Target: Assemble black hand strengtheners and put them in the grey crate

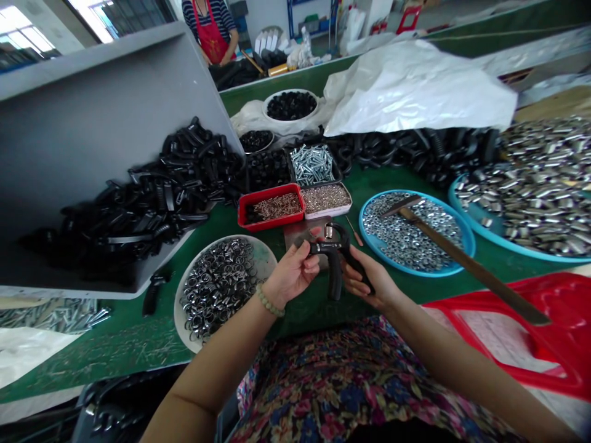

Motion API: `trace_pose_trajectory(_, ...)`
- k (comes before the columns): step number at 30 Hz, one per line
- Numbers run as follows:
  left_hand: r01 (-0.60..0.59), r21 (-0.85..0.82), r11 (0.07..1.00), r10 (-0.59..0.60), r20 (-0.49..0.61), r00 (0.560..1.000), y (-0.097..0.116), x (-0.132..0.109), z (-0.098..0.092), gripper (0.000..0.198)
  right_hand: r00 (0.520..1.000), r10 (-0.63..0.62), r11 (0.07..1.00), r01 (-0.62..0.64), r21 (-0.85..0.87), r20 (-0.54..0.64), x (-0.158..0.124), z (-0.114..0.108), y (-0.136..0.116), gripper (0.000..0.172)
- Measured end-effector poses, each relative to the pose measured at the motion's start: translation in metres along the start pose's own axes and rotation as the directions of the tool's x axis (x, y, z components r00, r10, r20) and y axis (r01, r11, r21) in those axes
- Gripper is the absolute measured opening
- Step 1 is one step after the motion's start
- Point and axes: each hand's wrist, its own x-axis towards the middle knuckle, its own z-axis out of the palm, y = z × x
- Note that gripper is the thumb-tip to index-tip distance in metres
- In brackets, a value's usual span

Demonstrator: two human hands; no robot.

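Both of my hands hold a black hand grip strengthener (333,271) above the green table, its two handles hanging down and a silver spring near the top. My left hand (295,271) pinches the left end of its crossbar, near small pale lettering. My right hand (372,280) is wrapped around the right handle. Behind it on the table lie a red tray (241,212) of copper-coloured small screws or rivets and a white tray (344,213) of tiny metal parts. A round pale tray (181,320) with many springs or rings is left of my left hand.
A tilted grey bin (115,92) on the left holds black grips. On the right, a hammer (462,258) lies across a blue tray (470,249) of small metal pieces. A red plastic stool (563,295) stands at right. Across the table is a person in a red apron (212,34).
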Motion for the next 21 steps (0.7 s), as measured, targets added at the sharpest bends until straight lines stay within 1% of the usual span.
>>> trace_pose_trajectory(2,0.012,-0.014,1.0,-0.012,0.025,1.0,-0.003,0.0,0.003,0.04,1.0,0.01,1.0,-0.01,-0.004,0.012,-0.003,0.002,0.0,0.052)
trace_pose_trajectory(4,0.006,-0.006,1.0,-0.005,0.017,1.0,-0.008,0.003,0.005,0.044,1.0,0.025,1.0,-0.025,-0.011,0.018,-0.004,0.005,0.001,0.054)
trace_pose_trajectory(6,-0.014,0.021,1.0,0.015,-0.036,0.999,-0.013,0.008,0.005,0.046,0.999,0.033,0.999,-0.033,-0.025,0.003,-0.003,0.009,0.002,0.055)
trace_pose_trajectory(8,-0.079,0.087,0.993,0.089,-0.119,0.989,-0.017,0.014,0.003,0.048,0.999,0.013,0.998,-0.016,-0.064,-0.05,-0.002,0.014,0.0,0.053)
trace_pose_trajectory(9,-0.109,0.144,0.984,0.132,-0.16,0.978,-0.018,0.017,0.0,0.049,0.996,-0.02,0.994,0.01,-0.109,-0.09,-0.003,0.018,-0.003,0.05)
trace_pose_trajectory(10,-0.128,0.22,0.967,0.173,-0.199,0.965,-0.016,0.019,-0.004,0.051,0.989,-0.067,0.981,0.041,-0.189,-0.134,-0.004,0.023,-0.008,0.046)
trace_pose_trajectory(11,-0.135,0.311,0.941,0.214,-0.235,0.948,-0.013,0.019,-0.009,0.053,0.977,-0.131,0.945,0.072,-0.318,-0.169,-0.007,0.027,-0.015,0.042)
trace_pose_trajectory(12,-0.135,0.409,0.903,0.258,-0.264,0.929,-0.008,0.019,-0.014,0.054,0.959,-0.217,0.865,0.102,-0.492,-0.182,-0.011,0.032,-0.022,0.037)
trace_pose_trajectory(13,-0.139,0.508,0.85,0.317,-0.283,0.905,-0.002,0.016,-0.02,0.055,0.932,-0.322,0.72,0.129,-0.682,-0.164,-0.016,0.036,-0.03,0.033)
trace_pose_trajectory(14,-0.156,0.599,0.785,0.394,-0.289,0.873,0.005,0.011,-0.025,0.055,0.895,-0.431,0.514,0.142,-0.846,-0.112,-0.022,0.04,-0.038,0.03)
trace_pose_trajectory(15,-0.181,0.675,0.715,0.474,-0.278,0.836,0.01,0.005,-0.029,0.052,0.856,-0.517,0.278,0.131,-0.952,-0.033,-0.027,0.043,-0.044,0.03)
trace_pose_trajectory(16,-0.199,0.729,0.655,0.534,-0.26,0.804,0.014,-0.003,-0.033,0.048,0.823,-0.566,0.053,0.102,-0.993,0.054,-0.032,0.045,-0.048,0.031)
trace_pose_trajectory(17,-0.193,0.76,0.621,0.55,-0.247,0.798,0.015,-0.011,-0.035,0.043,0.81,-0.575,-0.129,0.054,-0.99,0.119,-0.034,0.046,-0.05,0.033)
trace_pose_trajectory(18,-0.156,0.77,0.619,0.517,-0.25,0.819,0.012,-0.019,-0.035,0.038,0.824,-0.547,-0.259,-0.002,-0.966,0.145,-0.034,0.046,-0.049,0.033)
trace_pose_trajectory(19,-0.093,0.759,0.644,0.436,-0.265,0.86,0.006,-0.025,-0.034,0.034,0.861,-0.491,-0.345,-0.05,-0.937,0.135,-0.033,0.047,-0.047,0.033)
trace_pose_trajectory(20,-0.022,0.733,0.68,0.327,-0.275,0.904,-0.004,-0.03,-0.031,0.031,0.901,-0.42,-0.397,-0.078,-0.915,0.106,-0.03,0.048,-0.043,0.032)
trace_pose_trajectory(21,0.033,0.702,0.712,0.226,-0.273,0.935,-0.014,-0.032,-0.026,0.029,0.932,-0.353,-0.411,-0.078,-0.908,0.079,-0.026,0.05,-0.038,0.031)
